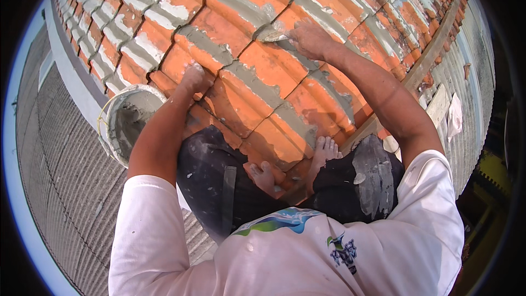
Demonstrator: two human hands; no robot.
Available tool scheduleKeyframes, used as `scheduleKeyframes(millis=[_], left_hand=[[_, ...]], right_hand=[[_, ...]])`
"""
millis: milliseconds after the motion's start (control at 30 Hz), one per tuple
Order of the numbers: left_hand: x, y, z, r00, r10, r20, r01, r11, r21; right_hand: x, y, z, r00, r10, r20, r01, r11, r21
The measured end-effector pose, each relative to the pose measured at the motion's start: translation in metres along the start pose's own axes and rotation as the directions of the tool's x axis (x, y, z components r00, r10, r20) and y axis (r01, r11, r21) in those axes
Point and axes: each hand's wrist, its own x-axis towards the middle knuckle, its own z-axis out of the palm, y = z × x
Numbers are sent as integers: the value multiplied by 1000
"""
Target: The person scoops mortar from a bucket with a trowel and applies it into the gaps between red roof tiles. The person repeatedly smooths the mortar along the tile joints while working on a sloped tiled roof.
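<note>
My right hand (310, 39) is closed on a trowel (272, 35) whose blade lies against the roof tiles, beside wet grey mortar (256, 15). Mortar hides part of the blade's outline. Lower and to the left, my left hand (196, 78) leans on an orange roof tile (230, 104) with its fingers curled in; no tool shows in it. Just left of that forearm stands a white bucket (116, 141) holding grey mortar (129, 123), partly covered by my arm.
Overlapping orange tiles with grey and white mortar bands slope up ahead. My bare feet (324, 151) stand on the lower tiles. A wooden board (433, 49) edges the tiles at right. Grey corrugated roofing (71, 159) lies at left, with more corrugated sheet (471, 77) at right.
</note>
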Motion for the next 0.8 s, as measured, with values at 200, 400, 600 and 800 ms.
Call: scheduleKeyframes(millis=[200,400,600,800], left_hand=[[-13,-4,-4,1000,-3,-26,1,997,-77],[-47,12,-22,997,-53,-64,47,994,-98],[-45,10,-23,997,-42,-69,31,989,-144],[-36,2,-13,996,-40,-85,31,993,-115]], right_hand=[[-7,18,-42,929,148,339,-135,989,-62],[19,36,1,990,23,-139,-10,996,90],[-4,73,0,973,136,188,-186,940,285],[13,62,16,980,198,12,-193,938,287]])
